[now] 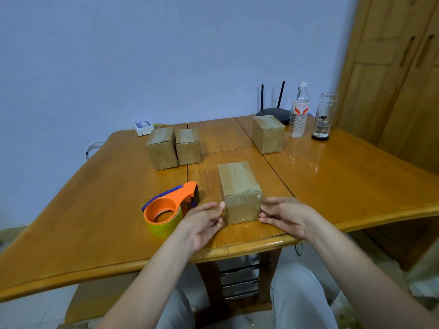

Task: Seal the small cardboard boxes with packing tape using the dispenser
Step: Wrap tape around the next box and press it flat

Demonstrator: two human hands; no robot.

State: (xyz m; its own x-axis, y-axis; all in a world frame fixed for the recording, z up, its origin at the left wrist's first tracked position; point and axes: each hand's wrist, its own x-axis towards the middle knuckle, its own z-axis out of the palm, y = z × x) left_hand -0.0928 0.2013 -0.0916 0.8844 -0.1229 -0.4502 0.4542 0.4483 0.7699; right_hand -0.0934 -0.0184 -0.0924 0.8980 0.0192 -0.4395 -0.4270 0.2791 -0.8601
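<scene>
A small cardboard box (238, 188) stands near the table's front edge, with clear tape running over its top seam and down its near face. My left hand (204, 222) touches the box's left side with loosely bent fingers. On the opposite side my right hand (282, 214) presses against the box's right side, fingertips at the lower corner. The orange tape dispenser (168, 207) with a yellowish tape roll lies on the table just left of my left hand, held by neither hand. Further back stand three more boxes: two side by side (162, 148) (187, 146) and one to the right (268, 134).
The wooden table (95, 210) carries a water bottle (299, 110), a glass jar (324, 116), a black router (273, 110) and a white adapter (143, 127) along its far edge. A wooden wardrobe (392, 67) stands at the right. My knees are under the table's front edge.
</scene>
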